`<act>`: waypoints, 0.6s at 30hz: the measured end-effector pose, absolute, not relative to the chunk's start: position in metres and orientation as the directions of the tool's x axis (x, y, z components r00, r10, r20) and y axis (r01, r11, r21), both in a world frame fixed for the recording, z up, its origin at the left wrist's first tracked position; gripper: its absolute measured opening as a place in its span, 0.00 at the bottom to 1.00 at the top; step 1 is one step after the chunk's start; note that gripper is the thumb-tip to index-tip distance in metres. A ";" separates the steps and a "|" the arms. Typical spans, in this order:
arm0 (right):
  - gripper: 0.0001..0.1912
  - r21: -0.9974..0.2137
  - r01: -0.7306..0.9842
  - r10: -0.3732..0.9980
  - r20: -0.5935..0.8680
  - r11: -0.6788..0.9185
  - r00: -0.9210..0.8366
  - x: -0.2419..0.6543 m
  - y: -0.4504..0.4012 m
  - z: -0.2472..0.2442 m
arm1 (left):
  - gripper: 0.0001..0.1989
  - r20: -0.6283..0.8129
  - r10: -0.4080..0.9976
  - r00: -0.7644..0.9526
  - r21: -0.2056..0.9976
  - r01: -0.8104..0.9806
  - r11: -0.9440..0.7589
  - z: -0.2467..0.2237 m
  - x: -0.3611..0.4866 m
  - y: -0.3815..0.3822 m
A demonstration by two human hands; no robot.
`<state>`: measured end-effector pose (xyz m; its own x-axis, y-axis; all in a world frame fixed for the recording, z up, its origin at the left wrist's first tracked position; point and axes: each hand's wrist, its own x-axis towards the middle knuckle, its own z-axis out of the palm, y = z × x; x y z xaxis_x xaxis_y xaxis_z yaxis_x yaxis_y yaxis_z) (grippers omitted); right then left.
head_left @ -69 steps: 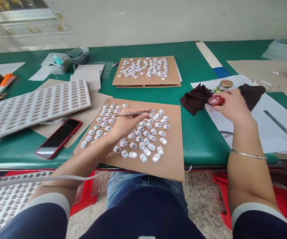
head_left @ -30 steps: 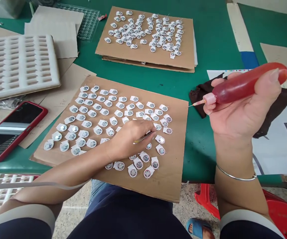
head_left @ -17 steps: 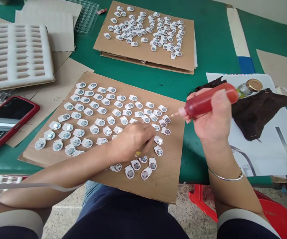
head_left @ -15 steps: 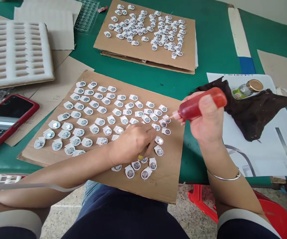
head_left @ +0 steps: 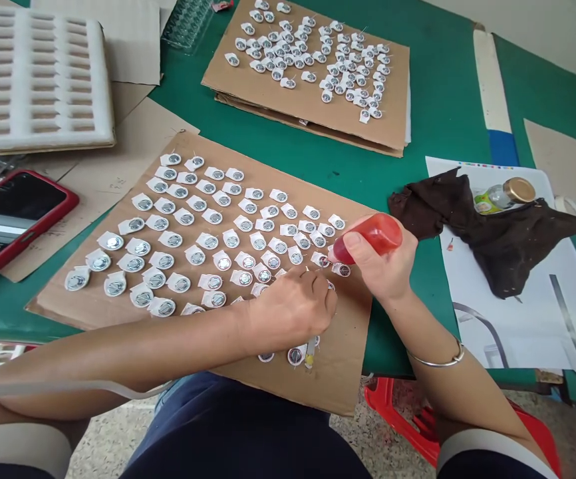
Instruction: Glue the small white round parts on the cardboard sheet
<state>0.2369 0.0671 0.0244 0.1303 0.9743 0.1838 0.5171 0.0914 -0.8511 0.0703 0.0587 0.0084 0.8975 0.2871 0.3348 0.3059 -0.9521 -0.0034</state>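
My right hand (head_left: 390,266) is wrapped round a red squeeze bottle (head_left: 375,236), its tip pointing down and left at the small round pieces near the right edge of the cardboard sheet (head_left: 338,372). My left hand (head_left: 295,306) is closed above the same sheet, left of the bottle. A thin tool with a yellowish end (head_left: 310,354) shows below this hand, its upper part hidden by the fingers. Many white-tabbed pieces with silver round centres (head_left: 212,242) lie in loose rows over the sheet, some covered by my left hand and forearm.
A second cardboard stack (head_left: 278,110) with similar pieces lies at the back. At the left are a white foam tray (head_left: 43,143) and a red-cased phone (head_left: 23,206). A dark cloth (head_left: 502,246) and a glass jar (head_left: 505,194) rest on white paper at the right.
The bottle has tilted steeper, and my right hand has moved left and down with it. My left hand has shifted right and slightly down. The whole view has shifted slightly.
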 end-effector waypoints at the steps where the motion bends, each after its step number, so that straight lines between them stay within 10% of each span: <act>1: 0.12 -0.840 0.534 0.974 0.192 0.100 0.121 0.237 0.067 0.023 | 0.11 0.339 0.288 0.896 -0.009 0.309 -0.951 0.008 0.071 0.058; 18: 0.13 -0.763 0.615 0.949 0.306 0.200 0.071 0.241 0.070 0.012 | 0.10 0.311 0.294 0.904 -0.006 0.311 -0.950 0.011 0.071 0.058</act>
